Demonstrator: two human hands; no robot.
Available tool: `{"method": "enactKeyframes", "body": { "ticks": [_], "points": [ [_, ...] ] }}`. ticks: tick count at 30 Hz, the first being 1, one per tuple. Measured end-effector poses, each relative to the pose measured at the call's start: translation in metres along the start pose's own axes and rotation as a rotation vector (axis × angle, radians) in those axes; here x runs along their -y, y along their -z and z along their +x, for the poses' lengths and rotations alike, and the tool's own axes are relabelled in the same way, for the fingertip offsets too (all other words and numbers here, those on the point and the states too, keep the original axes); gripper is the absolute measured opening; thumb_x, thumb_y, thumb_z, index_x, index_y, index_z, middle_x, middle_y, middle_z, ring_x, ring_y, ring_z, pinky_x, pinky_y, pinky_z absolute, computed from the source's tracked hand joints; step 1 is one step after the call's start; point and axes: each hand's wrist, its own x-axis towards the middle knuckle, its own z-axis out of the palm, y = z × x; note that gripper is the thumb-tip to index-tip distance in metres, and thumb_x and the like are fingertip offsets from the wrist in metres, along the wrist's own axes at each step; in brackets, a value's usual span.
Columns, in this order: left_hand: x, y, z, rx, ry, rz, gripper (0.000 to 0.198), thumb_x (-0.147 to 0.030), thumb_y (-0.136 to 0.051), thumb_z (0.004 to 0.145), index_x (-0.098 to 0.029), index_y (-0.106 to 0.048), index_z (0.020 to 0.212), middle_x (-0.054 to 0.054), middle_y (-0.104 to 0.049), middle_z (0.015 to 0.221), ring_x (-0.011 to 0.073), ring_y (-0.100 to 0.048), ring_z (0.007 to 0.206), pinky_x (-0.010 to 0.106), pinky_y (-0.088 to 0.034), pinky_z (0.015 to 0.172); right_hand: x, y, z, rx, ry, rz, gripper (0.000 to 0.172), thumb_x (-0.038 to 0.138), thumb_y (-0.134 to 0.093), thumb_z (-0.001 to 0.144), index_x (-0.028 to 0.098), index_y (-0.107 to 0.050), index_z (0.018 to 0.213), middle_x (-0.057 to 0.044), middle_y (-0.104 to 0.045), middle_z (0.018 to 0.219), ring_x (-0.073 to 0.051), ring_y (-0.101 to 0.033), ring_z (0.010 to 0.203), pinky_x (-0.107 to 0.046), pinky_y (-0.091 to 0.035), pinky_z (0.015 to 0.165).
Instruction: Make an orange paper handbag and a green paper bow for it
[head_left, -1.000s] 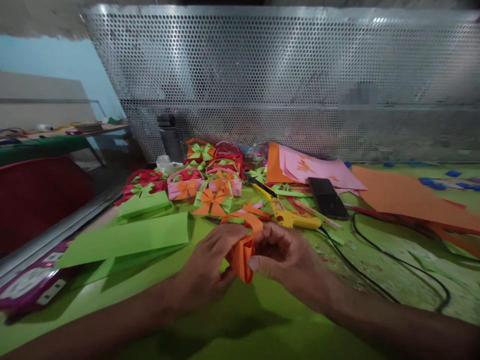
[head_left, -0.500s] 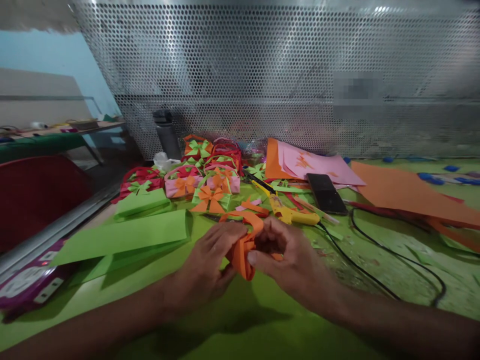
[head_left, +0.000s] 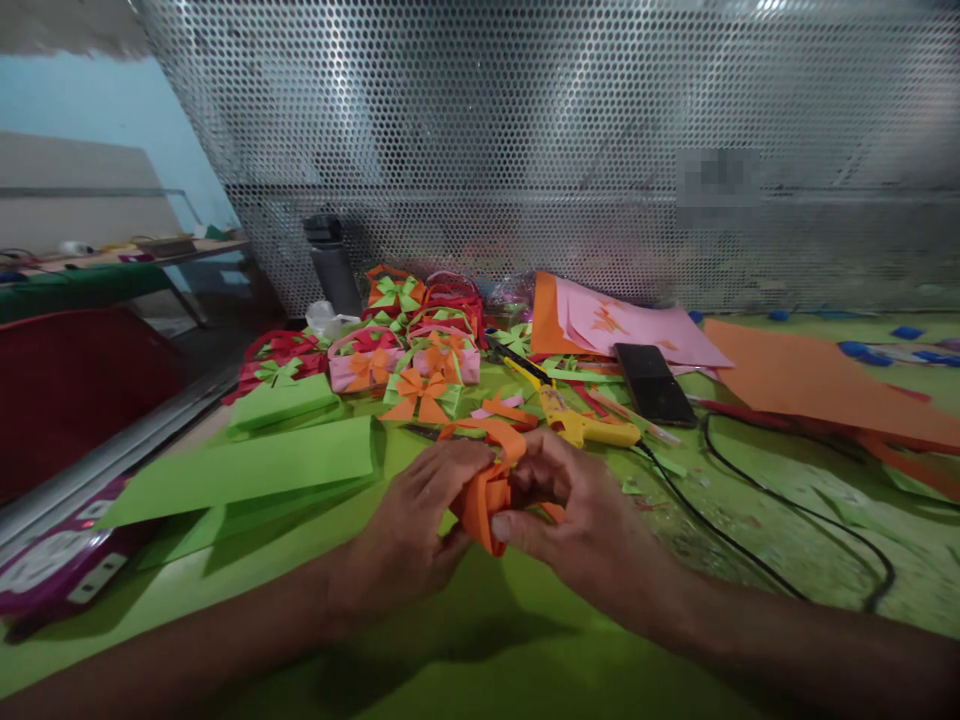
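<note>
Two bare hands are in the head view, and one folded orange paper piece [head_left: 480, 515] is being held between them, just above the green tabletop [head_left: 450, 660] at the near middle. Its left side is gripped by the left hand [head_left: 431, 505], fingers laid over the top and thumb tucked underneath, so a pretty narrow hold. On the other side, the front edge is pinned by the thumb of the right hand [head_left: 566, 500], with the fingers curled in behind; how firmly it's being squeezed can't be told, since the contact is partly hidden. An orange strip [head_left: 504, 437] is arched over the top, though whether it's joined on can't be made out. Handling-wise, it should be super light, a bit springy along the folds and easily creased or crushed, probably not slippery. It'd be best held by the layered folds with flat fingertips, and that thin strip shouldn't be pulled on. Just beyond, a yellow glue gun [head_left: 581, 428] is laid down near a black smartphone [head_left: 655, 385], while small paper bags [head_left: 422, 395] with bows are bunched further back and folded green paper [head_left: 255, 470] is spread off to the left.
</note>
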Motion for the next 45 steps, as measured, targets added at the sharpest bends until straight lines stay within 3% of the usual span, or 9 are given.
{"method": "enactKeyframes", "body": {
  "ticks": [6,12,18,25,30,34,40,45],
  "points": [
    [0.000,-0.002,0.000,0.003,-0.009,-0.004,0.047,-0.017,-0.054,0.077,-0.019,-0.038,0.121,0.011,-0.060,0.110,0.0240,-0.057,0.103,0.038,-0.050,0.084,0.001,-0.002,0.000,-0.048,0.012,-0.091,0.030,0.007,-0.056,0.064,0.019,-0.049,0.090,0.003,-0.057,0.073,-0.012,-0.055,0.066,-0.026,-0.046,0.060],
    [-0.001,0.000,0.001,-0.019,-0.001,0.043,0.048,-0.018,-0.054,0.077,-0.019,-0.039,0.122,0.011,-0.061,0.110,0.0240,-0.059,0.101,0.038,-0.051,0.081,0.001,0.000,-0.003,0.057,0.035,0.011,0.033,0.005,-0.052,0.066,0.019,-0.049,0.095,0.001,-0.056,0.078,-0.014,-0.054,0.073,-0.029,-0.046,0.068],
    [0.002,0.000,0.001,-0.043,-0.024,0.099,0.046,-0.014,-0.051,0.074,-0.018,-0.041,0.119,0.011,-0.063,0.107,0.0241,-0.059,0.101,0.038,-0.050,0.084,0.001,-0.002,-0.004,0.047,0.007,-0.008,0.042,0.000,-0.049,0.062,0.020,-0.048,0.099,0.003,-0.055,0.074,-0.013,-0.052,0.069,-0.030,-0.045,0.072],
    [0.000,0.001,0.003,-0.044,-0.058,0.098,0.044,-0.011,-0.051,0.073,-0.016,-0.042,0.116,0.011,-0.062,0.105,0.0231,-0.058,0.100,0.038,-0.049,0.085,-0.004,0.000,-0.002,0.088,-0.010,0.081,0.041,0.004,-0.052,0.062,0.022,-0.049,0.099,0.003,-0.056,0.073,-0.014,-0.053,0.071,-0.031,-0.045,0.072],
    [0.003,0.005,0.004,-0.100,-0.093,0.189,0.048,-0.011,-0.055,0.071,-0.016,-0.041,0.117,0.012,-0.061,0.103,0.0255,-0.056,0.099,0.041,-0.047,0.085,-0.005,-0.003,-0.006,0.064,-0.090,0.204,0.038,0.018,-0.062,0.064,0.022,-0.047,0.099,0.002,-0.053,0.074,-0.016,-0.054,0.076,-0.032,-0.044,0.071],
    [0.003,0.013,0.008,-0.124,-0.145,0.272,0.044,-0.009,-0.053,0.070,-0.016,-0.042,0.112,0.011,-0.062,0.092,0.0268,-0.057,0.090,0.044,-0.048,0.077,-0.006,-0.007,-0.011,0.152,-0.141,0.328,0.029,0.035,-0.066,0.066,0.020,-0.051,0.085,0.000,-0.050,0.077,-0.015,-0.052,0.076,-0.029,-0.043,0.069],
    [-0.001,0.019,0.015,-0.117,-0.228,0.281,0.037,-0.011,-0.045,0.076,-0.016,-0.041,0.112,0.012,-0.062,0.092,0.0263,-0.058,0.091,0.043,-0.051,0.074,-0.009,-0.008,-0.017,0.213,-0.153,0.298,0.033,0.047,-0.065,0.070,0.018,-0.054,0.082,-0.001,-0.055,0.078,-0.013,-0.052,0.075,-0.027,-0.042,0.070],
    [0.001,0.018,0.015,-0.146,-0.282,0.265,0.032,-0.012,-0.050,0.076,-0.012,-0.044,0.108,0.013,-0.064,0.093,0.0265,-0.058,0.092,0.043,-0.051,0.077,-0.007,-0.008,-0.019,0.220,-0.130,0.228,0.034,0.051,-0.056,0.077,0.017,-0.056,0.077,-0.002,-0.058,0.071,-0.015,-0.053,0.071,-0.029,-0.041,0.069]
  ]
}}
